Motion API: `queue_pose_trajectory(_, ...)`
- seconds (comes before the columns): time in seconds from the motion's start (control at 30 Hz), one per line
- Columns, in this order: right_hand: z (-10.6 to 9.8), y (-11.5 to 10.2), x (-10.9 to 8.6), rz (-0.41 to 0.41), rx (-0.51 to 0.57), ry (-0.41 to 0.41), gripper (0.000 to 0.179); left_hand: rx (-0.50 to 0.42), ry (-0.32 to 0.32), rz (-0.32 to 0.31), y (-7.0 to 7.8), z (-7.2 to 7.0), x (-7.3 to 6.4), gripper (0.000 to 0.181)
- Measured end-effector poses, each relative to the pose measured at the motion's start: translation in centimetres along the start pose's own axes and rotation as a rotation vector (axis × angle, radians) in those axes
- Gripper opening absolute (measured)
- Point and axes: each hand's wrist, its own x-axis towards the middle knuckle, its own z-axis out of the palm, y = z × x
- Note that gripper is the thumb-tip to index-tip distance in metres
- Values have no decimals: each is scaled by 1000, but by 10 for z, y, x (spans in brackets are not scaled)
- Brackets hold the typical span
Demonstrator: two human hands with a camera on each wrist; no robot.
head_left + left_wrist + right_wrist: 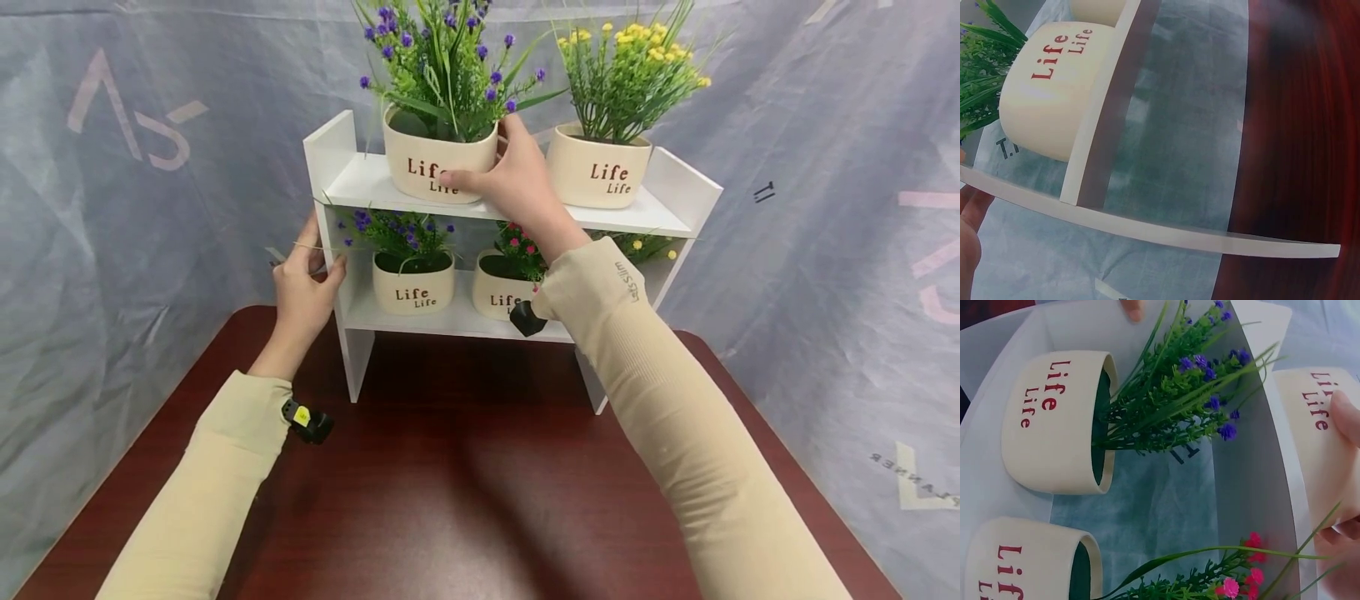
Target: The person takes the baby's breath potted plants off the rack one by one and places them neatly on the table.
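Observation:
A white two-tier shelf (360, 185) stands on the table. On its top tier, my right hand (521, 179) grips the right end of a cream flowerpot (412, 171) with purple artificial flowers, thumb across the front lettering, other fingers behind. The right wrist view shows that thumb (1347, 419) on the pot. My left hand (303, 287) holds the shelf's left side panel (1147, 232), thumb on the near inner side and fingers outside. A similar pot with yellow flowers (588, 171) sits to the right of my right hand.
On the lower tier are a pot with purple flowers (412, 287) and a pot with pink flowers (1029, 562). Yellow flowers (639, 245) show behind my right sleeve. The dark red table (420, 492) extends in front; a grey curtain (187, 225) hangs behind.

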Motion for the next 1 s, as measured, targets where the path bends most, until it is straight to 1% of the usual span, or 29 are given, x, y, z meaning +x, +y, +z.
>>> queue_pose_trajectory(0.13, 3, 0, -3, 1, 8, 14, 79, 10, -1, 4, -1, 0, 0, 68)
queue_pose_trajectory(0.2, 4, 0, -5, 4, 17, 23, 74, 12, -3, 8, -2, 0, 0, 68)
queue_pose_trajectory(0.4, 5, 1, -10, 5, 41, 33, 86, 6, 2, 18, -3, 1, 0, 68)
queue_pose_trajectory(0.5, 5, 1, -14, -6, 54, 29, 84, 1, 12, 23, -3, 1, 0, 67)
queue_pose_trajectory(0.6, 4, 3, -18, -17, 90, 25, 83, 3, 18, 23, -3, 2, -1, 67)
queue_pose_trajectory(0.73, 2, 3, -25, -8, 159, 20, 90, -5, 20, 11, -3, 2, -1, 67)
queue_pose_trajectory(0.8, 1, 3, -29, -14, 211, 22, 84, -13, 19, 3, -2, 2, -1, 66)
queue_pose_trajectory(0.93, 0, 1, -39, -45, 309, 14, 61, -14, 19, -10, -1, 2, -2, 66)
queue_pose_trajectory(1.0, -2, 1, -42, -65, 336, 4, 52, -17, 22, -13, -1, 2, -2, 66)
